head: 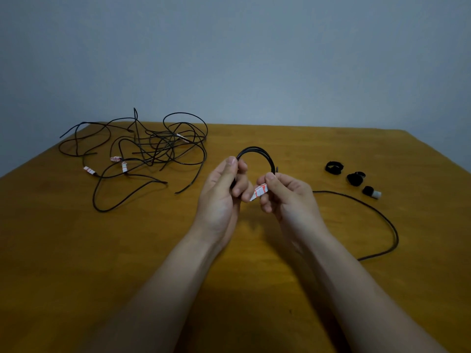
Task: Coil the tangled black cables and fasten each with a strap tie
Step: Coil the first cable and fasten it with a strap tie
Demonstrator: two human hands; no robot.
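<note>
Head view: left grip (224,184) clamped on the small coil (257,150), right grip (285,194) pinching it beside the tag (260,191); the loose tail (377,212) trails rightward across the counter (127,250), nearer the right grip.

Your left forearm (165,276) and right forearm (356,276) reach in from the table's (76,250) near edge and converge over its middle. Your left hand (224,184) stands thumb-up, fingers curled round one side of the cable coil (257,151). Your right hand (285,194), close beside it, pinches the coil's other side between thumb and curled fingers.
</note>
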